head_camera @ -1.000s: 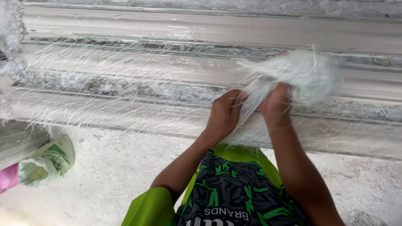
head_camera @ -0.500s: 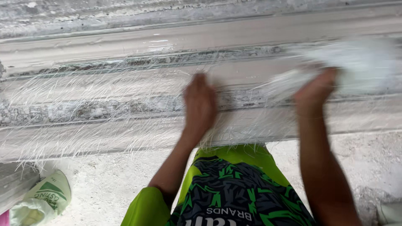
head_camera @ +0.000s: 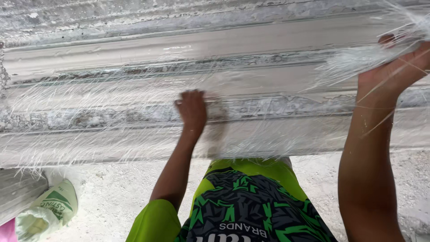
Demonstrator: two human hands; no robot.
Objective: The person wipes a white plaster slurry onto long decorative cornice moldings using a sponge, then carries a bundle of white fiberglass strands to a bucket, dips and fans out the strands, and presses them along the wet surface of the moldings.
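Below, left hand (head_camera: 191, 110) flat, fingers spread, on fibre mat (head_camera: 112, 107); right hand (head_camera: 394, 67) gripping fibres; green-white sack (head_camera: 47, 210) bottom-left.

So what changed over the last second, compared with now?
The hands parted. The left hand let go of the white fibre bundle and moved left, now pressing flat on the fibre strands spread over the long ribbed mould. The right hand carried the bundle off to the right and up, still gripping it. The mould, the strands and the green-and-white sack on the floor stayed put.

Lime-green shirt (head_camera: 251, 210) with black patterned front, short sleeves.
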